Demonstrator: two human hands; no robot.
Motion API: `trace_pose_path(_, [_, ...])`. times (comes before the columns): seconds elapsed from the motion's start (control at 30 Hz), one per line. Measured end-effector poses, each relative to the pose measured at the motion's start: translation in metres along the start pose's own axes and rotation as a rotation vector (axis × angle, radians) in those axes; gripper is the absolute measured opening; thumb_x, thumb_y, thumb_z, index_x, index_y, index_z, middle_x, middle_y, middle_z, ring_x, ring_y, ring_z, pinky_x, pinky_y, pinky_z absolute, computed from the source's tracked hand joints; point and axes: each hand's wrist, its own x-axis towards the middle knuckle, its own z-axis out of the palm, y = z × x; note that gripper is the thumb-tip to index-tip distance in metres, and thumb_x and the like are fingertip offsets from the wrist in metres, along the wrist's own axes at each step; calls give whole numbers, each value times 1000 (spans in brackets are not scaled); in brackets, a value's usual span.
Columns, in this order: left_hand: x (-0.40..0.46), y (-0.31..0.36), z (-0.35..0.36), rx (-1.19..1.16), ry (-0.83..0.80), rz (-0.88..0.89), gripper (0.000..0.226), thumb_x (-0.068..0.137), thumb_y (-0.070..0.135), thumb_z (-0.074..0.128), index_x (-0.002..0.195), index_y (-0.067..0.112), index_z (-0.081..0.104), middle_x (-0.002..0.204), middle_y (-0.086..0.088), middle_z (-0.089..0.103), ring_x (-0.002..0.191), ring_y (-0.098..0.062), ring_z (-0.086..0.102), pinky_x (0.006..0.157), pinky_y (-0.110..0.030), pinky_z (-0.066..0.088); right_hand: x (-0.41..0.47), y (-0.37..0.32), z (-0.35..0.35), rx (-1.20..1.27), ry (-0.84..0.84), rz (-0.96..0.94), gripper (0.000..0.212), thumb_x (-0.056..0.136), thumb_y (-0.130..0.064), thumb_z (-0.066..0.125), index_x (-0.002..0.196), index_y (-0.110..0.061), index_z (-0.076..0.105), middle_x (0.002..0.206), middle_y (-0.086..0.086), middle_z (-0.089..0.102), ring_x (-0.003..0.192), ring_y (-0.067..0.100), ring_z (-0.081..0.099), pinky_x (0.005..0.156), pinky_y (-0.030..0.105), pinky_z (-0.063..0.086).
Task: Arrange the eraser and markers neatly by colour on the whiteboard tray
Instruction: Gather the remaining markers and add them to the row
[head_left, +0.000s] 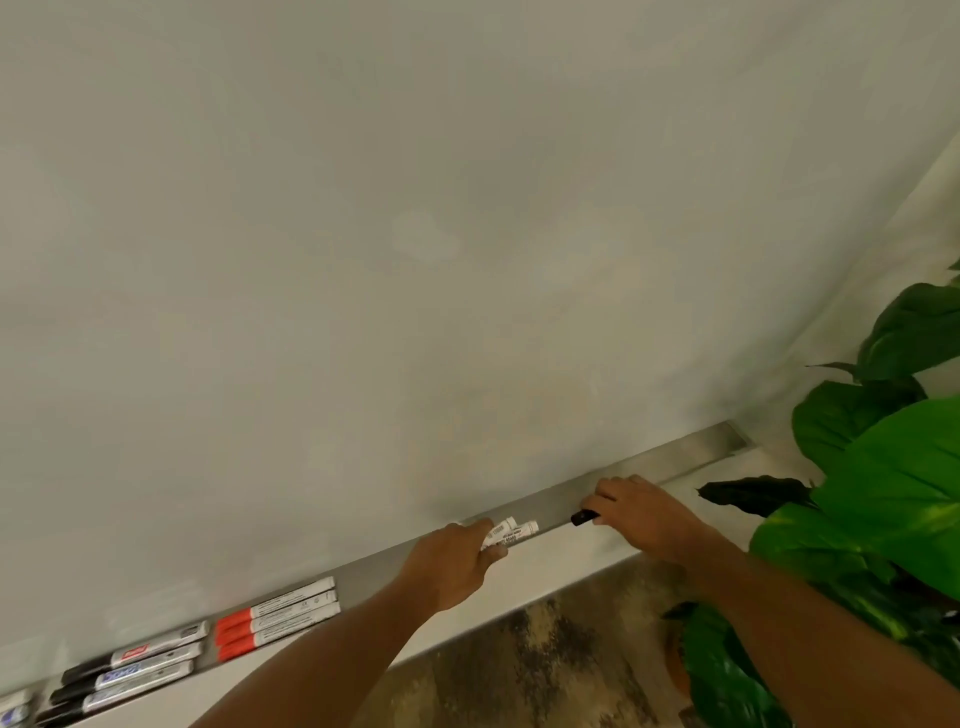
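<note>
**Both hands at the whiteboard tray, markers partly sorted**

From my remote seat on the head camera, I see the left hand (457, 564) with its fingers curled round a small bundle of white-barrelled markers (509, 532), whose ends stick out past the knuckles just above the whiteboard tray (691, 457). How many it holds I cannot tell; two or three ends show. A little further along the tray toward its right end, the right hand (641, 512) rests on the tray's front edge, fingers bent and pinching a dark-ended marker (584, 517), of which only the black tip shows outside the grip.

Well to the left of the hands along the same tray, three red-capped markers (278, 616) lie side by side, caps all pointing left. Just beside them, further left again, three black-capped markers (130, 670) lie in a matching row. At the tray's far left, cut by the picture's edge, lie more objects (15, 706) that are too blurred to name. I cannot make out an eraser.

Above the tray stands the whiteboard (415, 260), wiped but faintly smudged. Past the tray's right end, the broad green leaves of a potted plant (883, 493) crowd in. Below the tray lies a mottled brown floor (545, 665).
</note>
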Motion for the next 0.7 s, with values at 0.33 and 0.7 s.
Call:
trace_pose_path(0.33, [-38, -31, -4, -13, -44, -80, 33, 95, 39, 49, 120, 18, 54, 117, -6, 63, 103, -26, 60, 84, -32, 46, 52, -86, -19, 186, 182, -30, 36, 92, -24, 57, 126, -22, 47, 103, 3, 70, 63, 19, 63, 55, 32, 54])
trace_pose_path(0.7, [-54, -49, -1, 46, 67, -151, 37, 96, 21, 48, 131, 10, 41, 127, -13, 56, 108, -30, 57, 93, -38, 48, 100, -168, -19, 354, 308, -134, 39, 96, -37, 43, 130, -19, 46, 101, 2, 72, 65, 21, 68, 62, 30, 58])
